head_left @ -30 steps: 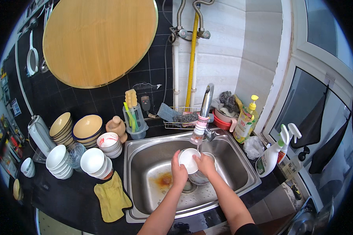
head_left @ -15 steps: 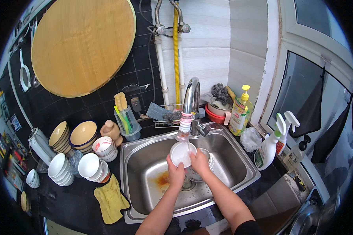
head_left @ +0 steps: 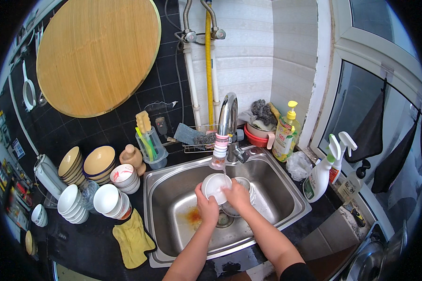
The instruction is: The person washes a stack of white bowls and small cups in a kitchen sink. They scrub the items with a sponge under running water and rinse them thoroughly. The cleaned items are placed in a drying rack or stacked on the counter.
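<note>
A white bowl (head_left: 214, 185) is tilted under the running chrome faucet (head_left: 228, 114), its inside turned up toward me. My left hand (head_left: 207, 205) grips the bowl's left rim and side. On the other side my right hand (head_left: 237, 194) is closed on the right edge, the thumb over the rim. Water from the faucet's pink-and-white nozzle (head_left: 219, 159) falls onto the bowl. Behind and below my right hand, more white bowls (head_left: 252, 189) rest in the steel sink (head_left: 173, 187), partly hidden. An orange-brown stain (head_left: 193, 215) lies on the sink floor left of my hands.
Left of the sink stand stacks of white bowls (head_left: 109, 199) and cream bowls (head_left: 100, 160), with a yellow cloth (head_left: 132, 239) nearer me. A soap pump bottle (head_left: 286, 133), a clear plastic bag (head_left: 299, 165) and spray bottles (head_left: 321, 175) line the right side.
Both hands still hold the bowl under the water. The bowl has tilted and shifted slightly left and down, and my right hand has shifted its grip along the rim.
</note>
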Demonstrator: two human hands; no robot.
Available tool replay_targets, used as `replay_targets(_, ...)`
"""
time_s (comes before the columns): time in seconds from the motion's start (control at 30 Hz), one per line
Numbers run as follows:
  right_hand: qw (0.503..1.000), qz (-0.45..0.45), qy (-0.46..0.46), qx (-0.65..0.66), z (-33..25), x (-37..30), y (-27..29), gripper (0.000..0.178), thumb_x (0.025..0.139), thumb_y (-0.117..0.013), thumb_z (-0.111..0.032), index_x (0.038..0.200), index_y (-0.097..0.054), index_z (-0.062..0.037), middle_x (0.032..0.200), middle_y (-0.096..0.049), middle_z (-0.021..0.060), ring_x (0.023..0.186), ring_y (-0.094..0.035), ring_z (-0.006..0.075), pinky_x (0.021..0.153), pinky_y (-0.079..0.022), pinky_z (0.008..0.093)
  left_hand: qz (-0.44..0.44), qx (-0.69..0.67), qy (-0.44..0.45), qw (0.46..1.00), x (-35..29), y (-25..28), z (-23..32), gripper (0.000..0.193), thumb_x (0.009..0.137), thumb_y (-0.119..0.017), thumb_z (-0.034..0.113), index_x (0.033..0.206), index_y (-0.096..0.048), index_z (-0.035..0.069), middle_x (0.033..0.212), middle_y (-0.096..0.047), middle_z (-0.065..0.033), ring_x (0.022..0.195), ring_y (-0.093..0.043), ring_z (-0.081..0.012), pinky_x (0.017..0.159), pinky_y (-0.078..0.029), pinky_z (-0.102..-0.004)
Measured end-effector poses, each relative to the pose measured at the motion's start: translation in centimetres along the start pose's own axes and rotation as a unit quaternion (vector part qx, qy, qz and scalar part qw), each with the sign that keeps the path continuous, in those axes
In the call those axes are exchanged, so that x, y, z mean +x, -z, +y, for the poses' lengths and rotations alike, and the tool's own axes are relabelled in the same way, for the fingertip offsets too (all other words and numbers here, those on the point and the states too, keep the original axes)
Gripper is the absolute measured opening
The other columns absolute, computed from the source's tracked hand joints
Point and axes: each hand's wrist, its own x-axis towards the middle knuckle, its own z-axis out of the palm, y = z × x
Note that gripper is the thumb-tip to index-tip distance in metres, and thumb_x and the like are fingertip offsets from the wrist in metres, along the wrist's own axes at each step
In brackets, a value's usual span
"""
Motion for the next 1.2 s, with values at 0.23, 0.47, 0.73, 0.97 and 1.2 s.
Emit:
replay_targets(0.23, 0.999, -0.039, 0.003, 0.017, -0.1, -0.8, -0.5, 0.044, 0.075, -0.061, -0.030, 0.102, -0.053, 0.0041, 0.083, -0.060, 0.0274, 0.082, -0.060, 0.0389, 0.073, -0.047, 0.0431, 0.043, -0.068, -0.004, 0.997, -0.9, -1.0, 0.5, 0.059, 0.069, -0.047, -0.007, 0.124, -0.029, 0.004, 0.117, -0.043, -0.0179, 0.108, -0.045, -0.0284, 0.094, -0.035, -0.0353)
replay_targets(0.47, 0.999, -0.014, -0.007, 0.037, 1.8, 0.2, -1.7, 0.040, 0.075, -0.060, -0.029, 0.099, -0.053, 0.0023, 0.084, -0.062, 0.0238, 0.081, -0.061, 0.0358, 0.073, -0.047, 0.0437, 0.031, -0.148, 0.062, 0.987, -1.3, -1.6, 1.4, 0.051, 0.071, -0.045, -0.004, 0.120, -0.034, 0.001, 0.113, -0.048, -0.0198, 0.101, -0.051, -0.0301, 0.085, -0.042, -0.0361)
replay_targets(0.73, 0.997, -0.012, 0.068, -0.018, -0.9, -0.5, 2.8, 0.027, 0.083, -0.050, -0.019, 0.102, -0.054, -0.0002, 0.083, -0.059, 0.0260, 0.076, -0.059, 0.0391, 0.070, -0.046, 0.0446, -0.057, -0.140, 0.135, 0.979, 1.5, -0.3, -4.2, 0.041, 0.070, -0.043, -0.001, 0.111, -0.046, 0.000, 0.084, -0.057, -0.0153, 0.080, -0.057, -0.0228, 0.046, -0.048, -0.0280)
replay_targets(0.97, 0.975, -0.067, -0.069, 0.201, -1.0, -0.4, 2.8, 0.029, 0.082, -0.047, -0.013, 0.103, -0.053, 0.0055, 0.080, -0.061, 0.0250, 0.061, -0.062, 0.0331, 0.054, -0.050, 0.0400, -0.022, -0.217, 0.124, 0.968, -1.2, -0.7, 1.8, 0.044, 0.070, -0.041, 0.000, 0.113, -0.044, 0.001, 0.092, -0.055, -0.0159, 0.073, -0.057, -0.0214, 0.039, -0.044, -0.0242)
replay_targets(1.2, 0.962, -0.193, -0.054, 0.185, 0.7, 0.1, 3.6, 0.032, 0.079, -0.047, -0.014, 0.103, -0.054, 0.0053, 0.079, -0.062, 0.0201, 0.052, -0.062, 0.0238, 0.046, -0.051, 0.0325, -0.070, -0.096, 0.116, 0.986, 1.1, -0.5, -1.4, 0.051, 0.066, -0.038, 0.001, 0.116, -0.038, 0.001, 0.077, -0.053, -0.0153, 0.045, -0.049, -0.0191, 0.032, -0.039, -0.0294)
